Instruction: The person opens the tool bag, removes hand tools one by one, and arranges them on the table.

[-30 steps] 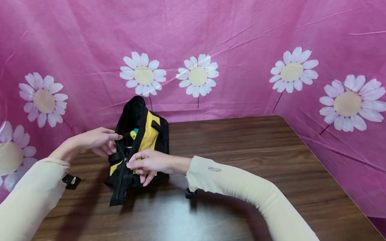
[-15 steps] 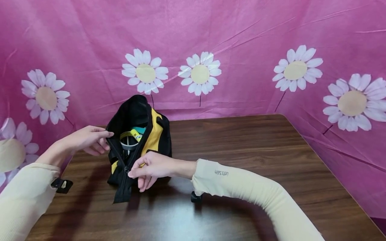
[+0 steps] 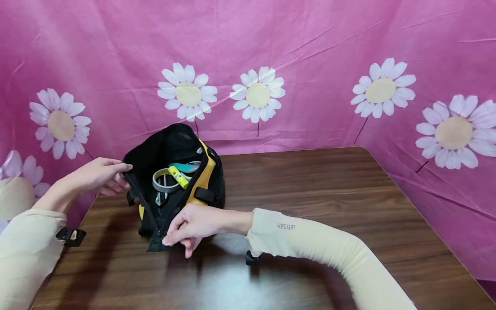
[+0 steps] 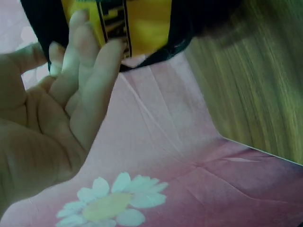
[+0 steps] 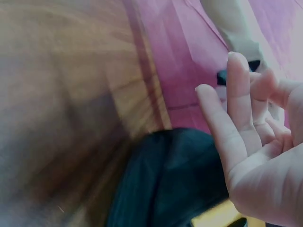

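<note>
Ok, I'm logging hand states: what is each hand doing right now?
Left hand: closed, pinching the rim of the bag.
Right hand: closed, pinching the bag at its zipper end.

This looks like a curtained-off tabletop corner indoors: a creased pink cloth printed with big white daisies hangs behind and along both sides of a dark wood-grain table, whose glossy top throws back a bright patch of light. Whether home, office or studio lies beyond the cloth cannot be told
</note>
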The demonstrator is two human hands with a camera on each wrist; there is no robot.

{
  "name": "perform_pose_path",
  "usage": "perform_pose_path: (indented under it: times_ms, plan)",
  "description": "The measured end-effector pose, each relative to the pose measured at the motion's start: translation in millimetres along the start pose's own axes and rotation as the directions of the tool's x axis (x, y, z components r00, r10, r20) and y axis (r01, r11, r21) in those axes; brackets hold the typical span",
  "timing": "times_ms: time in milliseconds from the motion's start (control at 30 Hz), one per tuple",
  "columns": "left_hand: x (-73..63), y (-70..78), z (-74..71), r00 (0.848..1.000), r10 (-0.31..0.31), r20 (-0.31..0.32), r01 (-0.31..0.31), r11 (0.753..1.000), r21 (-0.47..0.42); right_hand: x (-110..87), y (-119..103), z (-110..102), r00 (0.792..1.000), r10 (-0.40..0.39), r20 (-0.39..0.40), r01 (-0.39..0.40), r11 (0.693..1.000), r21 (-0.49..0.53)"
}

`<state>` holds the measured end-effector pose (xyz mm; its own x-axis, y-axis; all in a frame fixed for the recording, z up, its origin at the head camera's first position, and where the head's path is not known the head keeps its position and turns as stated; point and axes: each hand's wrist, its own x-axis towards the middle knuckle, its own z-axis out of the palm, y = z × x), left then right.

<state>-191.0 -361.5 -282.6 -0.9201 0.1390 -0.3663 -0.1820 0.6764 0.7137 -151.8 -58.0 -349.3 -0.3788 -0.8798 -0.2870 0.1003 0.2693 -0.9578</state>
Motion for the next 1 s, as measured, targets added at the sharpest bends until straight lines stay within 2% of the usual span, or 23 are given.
perform_pose_path:
  times_ms: [233,367,433,567,667,733,867,1000]
  plan:
    - [-2.5,-5.5,-2.2,1.000,0.008,0.015,-0.008,1.000,-0.016,-1.9,2.8,0.3,0.999,0.007,0.032,-0.006,0.999,-0.034]
    - [0.8,-2.6,2.3,0.999,0.025,-0.030,-0.026,0.999,-0.042,-3.9,2.2,-4.9,0.998,0.002,0.056,0.001,0.999,-0.054]
    - [2.1,-0.9,4.7,0.996,0.056,-0.068,-0.061,0.996,-0.063,-5.5,0.8,-8.9,0.999,-0.004,0.048,0.007,0.999,-0.051]
    - [-0.7,0.7,5.6,0.974,0.194,-0.114,-0.205,0.974,-0.094,-10.3,-5.6,-20.7,1.000,-0.011,0.021,0.011,1.000,-0.009]
    - [-5.1,0.1,4.0,0.955,0.280,-0.099,-0.289,0.953,-0.093,-14.9,-15.9,-33.0,1.000,-0.029,0.009,0.029,0.999,0.013]
    - [-7.4,0.2,3.2,0.951,0.302,-0.071,-0.307,0.949,-0.071,-17.7,-24.9,-42.6,0.999,-0.046,-0.004,0.046,0.999,0.000]
    - [-7.5,1.7,3.7,0.950,0.312,-0.015,-0.312,0.949,-0.048,-19.3,-44.7,-63.5,0.993,-0.106,-0.046,0.100,0.986,-0.132]
    - [-5.0,2.3,5.1,0.952,0.305,0.016,-0.303,0.950,-0.070,-15.9,-59.3,-84.2,0.976,-0.151,-0.155,0.094,0.942,-0.322]
